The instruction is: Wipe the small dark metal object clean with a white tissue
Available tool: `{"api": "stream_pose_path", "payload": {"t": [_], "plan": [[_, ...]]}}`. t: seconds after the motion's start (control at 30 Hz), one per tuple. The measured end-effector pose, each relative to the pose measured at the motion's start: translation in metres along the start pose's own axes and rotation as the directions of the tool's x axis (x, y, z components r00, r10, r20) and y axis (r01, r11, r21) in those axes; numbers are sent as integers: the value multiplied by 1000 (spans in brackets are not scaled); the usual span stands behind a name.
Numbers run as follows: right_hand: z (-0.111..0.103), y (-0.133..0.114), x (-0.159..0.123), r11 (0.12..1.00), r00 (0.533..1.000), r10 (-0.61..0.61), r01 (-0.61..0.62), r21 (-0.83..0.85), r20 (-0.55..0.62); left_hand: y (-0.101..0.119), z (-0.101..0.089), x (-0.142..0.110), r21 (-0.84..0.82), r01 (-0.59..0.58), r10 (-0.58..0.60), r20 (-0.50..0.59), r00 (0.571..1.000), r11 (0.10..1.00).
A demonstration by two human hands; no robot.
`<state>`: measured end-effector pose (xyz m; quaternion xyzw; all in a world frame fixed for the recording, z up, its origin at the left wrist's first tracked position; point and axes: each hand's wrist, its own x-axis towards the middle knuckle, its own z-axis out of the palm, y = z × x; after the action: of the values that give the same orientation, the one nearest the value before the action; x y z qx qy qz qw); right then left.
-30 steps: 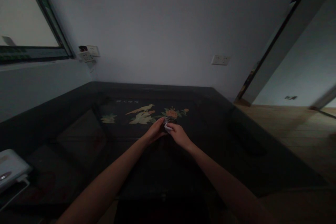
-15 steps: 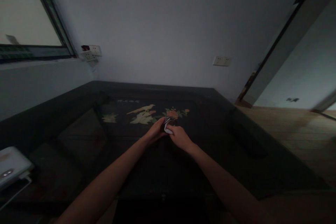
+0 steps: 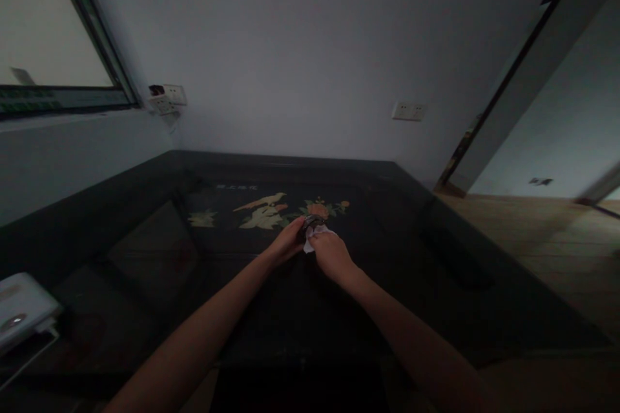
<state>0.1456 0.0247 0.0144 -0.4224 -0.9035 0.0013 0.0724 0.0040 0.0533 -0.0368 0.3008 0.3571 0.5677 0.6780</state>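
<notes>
My left hand [image 3: 287, 241] is closed around a small dark, shiny object [image 3: 312, 222], whose kind I cannot make out. A crumpled white tissue [image 3: 310, 246] is pinched in the fingers of my right hand [image 3: 333, 251]. The tissue lies against the near and right side of the dark object, partly covering it. Both hands meet over the middle of a glossy black table [image 3: 300, 310], just in front of its printed flowers [image 3: 320, 209].
At the left table edge lies a white device [image 3: 24, 310] with a white cable [image 3: 31, 361]. A long dark object [image 3: 460, 261] rests on the right side. Wall sockets [image 3: 409, 111] are on the wall behind, and a window [image 3: 53, 26] is at the upper left.
My right hand has turned and shifted slightly down, its fingers now curled over. The white tissue has spread out and hangs lower. My left hand stays nearly in place.
</notes>
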Motion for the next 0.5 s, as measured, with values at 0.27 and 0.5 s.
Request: {"api": "stream_pose_path", "payload": {"t": [0.27,0.5], "plan": [[21,15,12,637,990,118,-17,771,-77,1,-3,-1,34,17,-16,-26,1000,999],[36,13,19,139,964,266,-21,990,-17,1,-2,-1,47,10,-8,-37,999,999]]}}
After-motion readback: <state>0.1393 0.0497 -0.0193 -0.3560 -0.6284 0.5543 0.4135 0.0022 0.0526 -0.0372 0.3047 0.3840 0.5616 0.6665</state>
